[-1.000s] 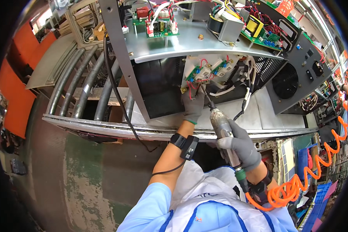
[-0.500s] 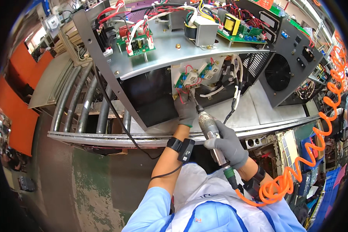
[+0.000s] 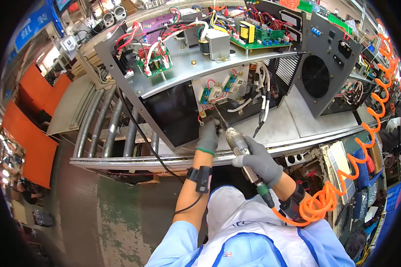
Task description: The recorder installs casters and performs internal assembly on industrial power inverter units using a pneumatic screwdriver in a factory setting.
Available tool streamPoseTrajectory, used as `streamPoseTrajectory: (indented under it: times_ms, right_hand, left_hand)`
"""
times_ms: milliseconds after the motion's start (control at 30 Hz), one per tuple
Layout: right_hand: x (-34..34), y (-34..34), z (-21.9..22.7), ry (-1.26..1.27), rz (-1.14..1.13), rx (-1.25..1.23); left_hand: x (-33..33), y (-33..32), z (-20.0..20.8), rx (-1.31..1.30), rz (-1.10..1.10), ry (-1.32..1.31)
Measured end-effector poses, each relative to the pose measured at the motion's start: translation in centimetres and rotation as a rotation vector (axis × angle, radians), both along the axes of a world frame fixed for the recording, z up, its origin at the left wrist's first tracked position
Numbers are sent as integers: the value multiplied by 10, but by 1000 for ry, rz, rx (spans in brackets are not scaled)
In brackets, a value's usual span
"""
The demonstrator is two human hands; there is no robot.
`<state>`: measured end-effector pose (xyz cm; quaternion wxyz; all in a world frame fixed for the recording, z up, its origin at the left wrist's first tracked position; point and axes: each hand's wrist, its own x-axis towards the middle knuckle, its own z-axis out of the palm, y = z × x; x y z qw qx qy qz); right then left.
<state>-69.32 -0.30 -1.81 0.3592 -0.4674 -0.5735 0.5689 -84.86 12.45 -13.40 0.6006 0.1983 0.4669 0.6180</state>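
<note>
Visibly, the right hand (image 3: 261,163) grips a scuffed driver (image 3: 236,140); whether the left hand (image 3: 208,135) grips is unclear.

1. Left grip (image 3: 208,135): grey glove, green cuff.
2. Right grip (image 3: 263,163): grey glove.
3. Power driver (image 3: 237,140): mottled silver-grey; green rear coupling (image 3: 263,191).
4. Coiled hose (image 3: 317,208): bright orange.
5. Cabinet (image 3: 132,91): dark grey frame, black side panel (image 3: 173,113), silver shelf (image 3: 182,66).
6. Lower circuit boards (image 3: 206,95): 2, green, with blue parts and red wires.
7. Transformer (image 3: 247,32): yellow and black.
8. Desk (image 3: 305,118): pale grey.
9. Apron (image 3: 229,209): white, blue edging.
10. Sleeves (image 3: 178,240): light blue.
11. Floor (image 3: 120,200): grey-brown, patchy green area.
</note>
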Motion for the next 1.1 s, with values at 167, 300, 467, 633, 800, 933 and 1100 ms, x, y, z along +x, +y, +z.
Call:
streamPoseTrajectory:
  times_ms: [167,300,467,633,800,933,1100]
  right_hand:
    - [23,-24,2,175,87,-188]
    - [41,-33,0,152,115,-247]
    - [52,-39,-7,198,192,-207]
    - [59,-36,-12,173,210,-215]
    - [61,-32,-21,31,211,-156]
    - [58,-32,-31,-144,214,-53]
    - [58,-33,-36,166,197,-140]
  left_hand:
    - [-7,-27,4,-54,-122,-172]
    - [-11,-37,14,-94,-147,-300]
    - [-2,-40,18,13,-236,-408]
    - [-1,-40,16,53,-329,-521]
    - [3,-43,23,51,-336,-242]
    - [7,-48,26,57,-246,34]
    - [2,-47,14,61,-331,-381]
